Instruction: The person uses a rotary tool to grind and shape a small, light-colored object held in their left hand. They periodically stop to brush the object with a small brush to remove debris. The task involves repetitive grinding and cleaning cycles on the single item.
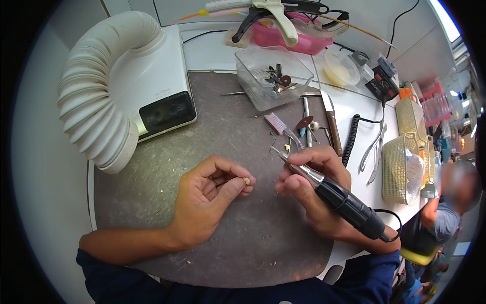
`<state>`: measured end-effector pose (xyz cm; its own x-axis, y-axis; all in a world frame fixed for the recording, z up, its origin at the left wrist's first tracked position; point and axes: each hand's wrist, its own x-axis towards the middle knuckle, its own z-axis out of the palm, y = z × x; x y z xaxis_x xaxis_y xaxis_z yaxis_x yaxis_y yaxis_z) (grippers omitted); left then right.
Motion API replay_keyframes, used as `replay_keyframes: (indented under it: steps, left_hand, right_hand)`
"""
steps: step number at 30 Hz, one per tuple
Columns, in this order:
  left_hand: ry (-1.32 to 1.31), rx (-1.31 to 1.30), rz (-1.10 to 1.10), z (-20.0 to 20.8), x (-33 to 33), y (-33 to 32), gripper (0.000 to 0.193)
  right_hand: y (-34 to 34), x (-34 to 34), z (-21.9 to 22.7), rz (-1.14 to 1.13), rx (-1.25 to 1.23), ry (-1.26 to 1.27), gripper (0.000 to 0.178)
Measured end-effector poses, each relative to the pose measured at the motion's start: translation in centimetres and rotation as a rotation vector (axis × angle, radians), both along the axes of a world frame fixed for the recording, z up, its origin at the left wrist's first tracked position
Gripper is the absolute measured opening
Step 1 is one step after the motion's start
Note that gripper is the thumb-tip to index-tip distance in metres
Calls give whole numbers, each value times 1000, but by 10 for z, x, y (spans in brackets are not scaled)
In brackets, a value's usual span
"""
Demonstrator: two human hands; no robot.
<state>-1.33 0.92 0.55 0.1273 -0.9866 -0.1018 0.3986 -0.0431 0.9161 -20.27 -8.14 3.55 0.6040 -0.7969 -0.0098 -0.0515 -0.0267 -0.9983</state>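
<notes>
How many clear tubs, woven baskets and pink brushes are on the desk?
Clear tubs: 2, a square tub and a round tub
Woven baskets: 2, a near basket and a far basket
Pink brushes: 1, the brush
Total: 5

The dark mat [212, 131] looks like matt rubber, scuffed and dusted with pale grit. The rotary handpiece [331, 190] in the right hand [316, 187] has a shiny metal nose and a matt black plastic body. The tiny piece [246, 181] pinched by the left hand [210, 200] is dull tan. The ribbed hose [98, 96] is smooth white plastic; the tub [253, 81] is clear glossy plastic holding metal burs; the brush [276, 123] has pink bristles
</notes>
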Motion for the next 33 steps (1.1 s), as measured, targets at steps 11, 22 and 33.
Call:
replay_keyframes:
  steps: [11,22,33]
  left_hand:
    - [34,-9,-43,-3,3,-1,12]
    - [-6,174,-52,15,-3,-15,16]
    - [-30,61,-45,6,7,-31,15]
  right_hand:
    - [-4,24,-33,90,-214,-94,33]
    - [-13,21,-36,43,-116,-129,31]
    - [-20,19,-33,-88,-138,-198,46]
